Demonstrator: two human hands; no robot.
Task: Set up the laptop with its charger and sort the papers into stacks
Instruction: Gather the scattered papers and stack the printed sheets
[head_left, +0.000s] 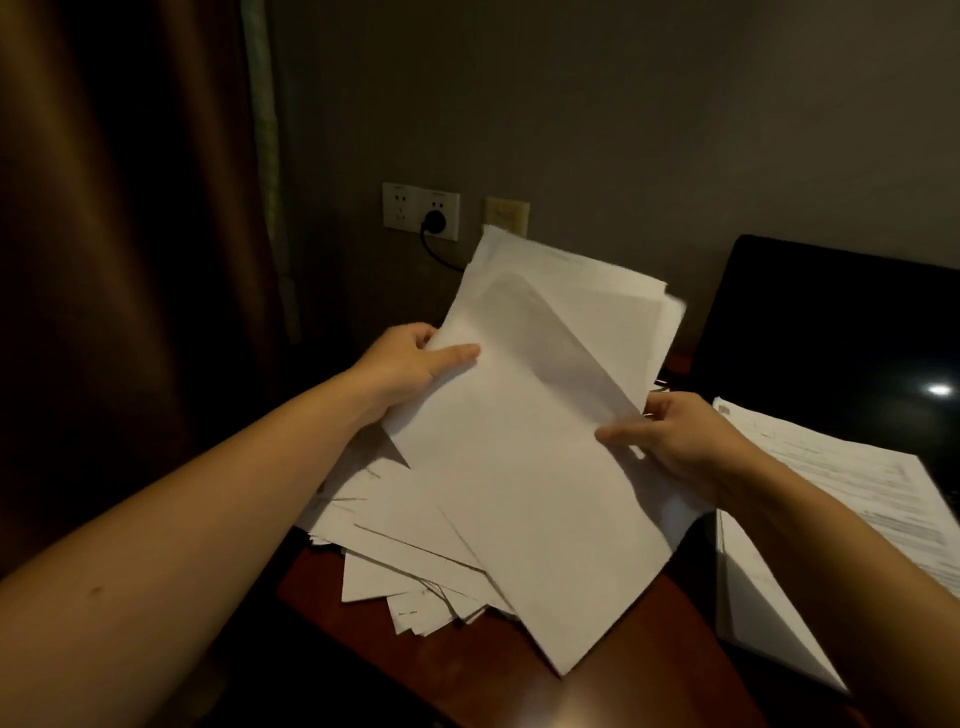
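Papers (519, 447), seemingly blank, between left hand (408, 366), right hand (683, 444)

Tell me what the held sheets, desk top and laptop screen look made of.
The held sheets: thin matte white paper; they bend and a shadow shows through. The desk top: reddish-brown wood or veneer, glossy lacquer, given the glare. The laptop screen: black, glossy, glass or plastic; it mirrors a light spot.

White papers (530, 457), black laptop (831, 332), red-brown desk (467, 670).

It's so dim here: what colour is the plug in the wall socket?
Black. The plug stands out against the white wall socket in the head view, the only view.
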